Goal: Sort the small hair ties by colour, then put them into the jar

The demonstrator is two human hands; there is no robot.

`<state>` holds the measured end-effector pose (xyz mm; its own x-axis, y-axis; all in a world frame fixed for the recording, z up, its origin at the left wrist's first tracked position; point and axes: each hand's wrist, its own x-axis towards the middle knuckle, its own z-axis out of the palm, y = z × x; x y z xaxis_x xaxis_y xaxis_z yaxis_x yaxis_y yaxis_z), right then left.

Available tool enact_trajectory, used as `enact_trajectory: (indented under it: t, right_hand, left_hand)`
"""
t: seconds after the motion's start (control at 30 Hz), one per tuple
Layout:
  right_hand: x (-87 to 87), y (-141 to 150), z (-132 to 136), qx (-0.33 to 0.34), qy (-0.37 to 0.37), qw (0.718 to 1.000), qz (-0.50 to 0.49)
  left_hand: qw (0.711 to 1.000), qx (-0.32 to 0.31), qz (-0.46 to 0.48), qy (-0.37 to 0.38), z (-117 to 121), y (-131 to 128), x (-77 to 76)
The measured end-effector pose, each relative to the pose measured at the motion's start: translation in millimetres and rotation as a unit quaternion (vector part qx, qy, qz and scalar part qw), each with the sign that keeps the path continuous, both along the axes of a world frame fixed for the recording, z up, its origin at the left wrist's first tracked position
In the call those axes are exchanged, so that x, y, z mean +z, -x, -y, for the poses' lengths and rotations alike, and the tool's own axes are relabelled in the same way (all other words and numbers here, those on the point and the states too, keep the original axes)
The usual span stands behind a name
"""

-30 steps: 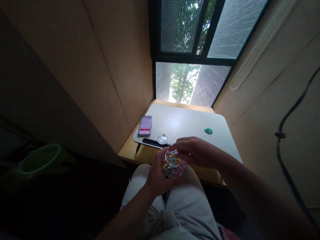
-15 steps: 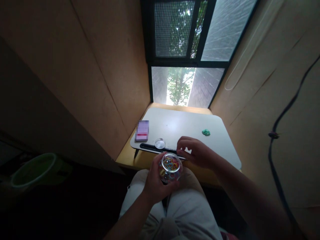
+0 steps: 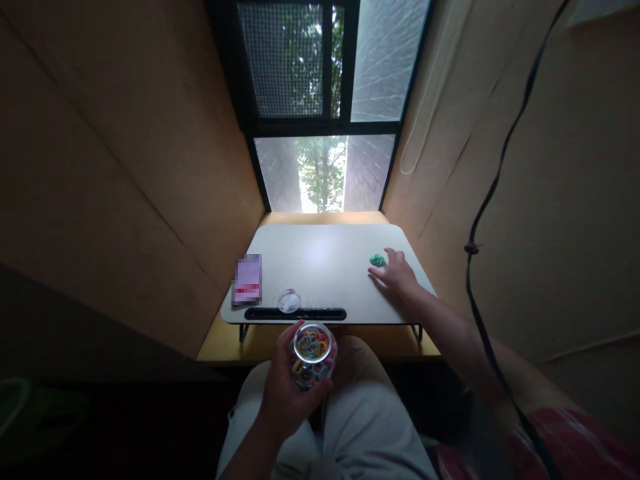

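Observation:
My left hand is wrapped round a clear jar above my lap. Its mouth is uncovered, and many small coloured bands show inside, in yellow, red, blue and pink. Out over the right side of the white lap table, my right hand is open, with thumb and fingers spread around a small green bundle. That bundle looks like a clump of bands; whether the fingertips touch it, I cannot tell. A clear round lid lies at the table's front edge.
A pixelated purple phone-like thing lies at the table's left. A black slot runs along its front edge. Behind is a window, with wooden walls either side. A dark knotted cord hangs at right; a green bin stands lower left.
My right hand has left the jar's side and reached right and forward to the green bundle, its fingers spreading. My left hand still holds the jar. The view has turned to the right.

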<state>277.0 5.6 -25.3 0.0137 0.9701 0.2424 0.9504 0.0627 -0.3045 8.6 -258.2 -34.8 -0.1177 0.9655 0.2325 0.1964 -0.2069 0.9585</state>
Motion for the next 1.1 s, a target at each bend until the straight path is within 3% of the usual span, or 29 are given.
enact_trajectory:
  t: [0.1, 0.3, 0.57, 0.73, 0.93, 1.1]
  right_hand:
    - [-0.5, 10.6, -12.2, 0.011, 0.003, 0.999, 0.044]
    - [-0.3, 20.0, -28.4, 0.031, 0.036, 0.994, 0.093]
    - [8.0, 23.3, -23.1, 0.057, 0.094, 0.986, 0.124]
    - [13.6, 26.1, -15.2, 0.074, 0.088, 0.99, 0.082]
    - [29.3, 62.0, 17.7, 0.234, 0.044, 0.971, -0.019]
    - [69.0, 101.6, 70.8, 0.371, 0.025, 0.924, -0.089]
  left_hand:
    - [1.0, -0.007, -0.008, 0.004, -0.4, -0.5, 0.0]
    - [0.999, 0.037, 0.005, -0.006, -0.7, -3.8, -0.9]
    - [0.999, 0.008, -0.028, -0.014, -2.5, -2.6, -5.6]
    - [1.0, 0.013, -0.016, -0.01, 3.2, -3.4, -3.7]
    - [1.0, 0.003, 0.0, -0.012, 6.8, -4.6, -1.0]
    - [1.0, -0.003, -0.002, -0.006, 7.6, -4.7, -1.0]
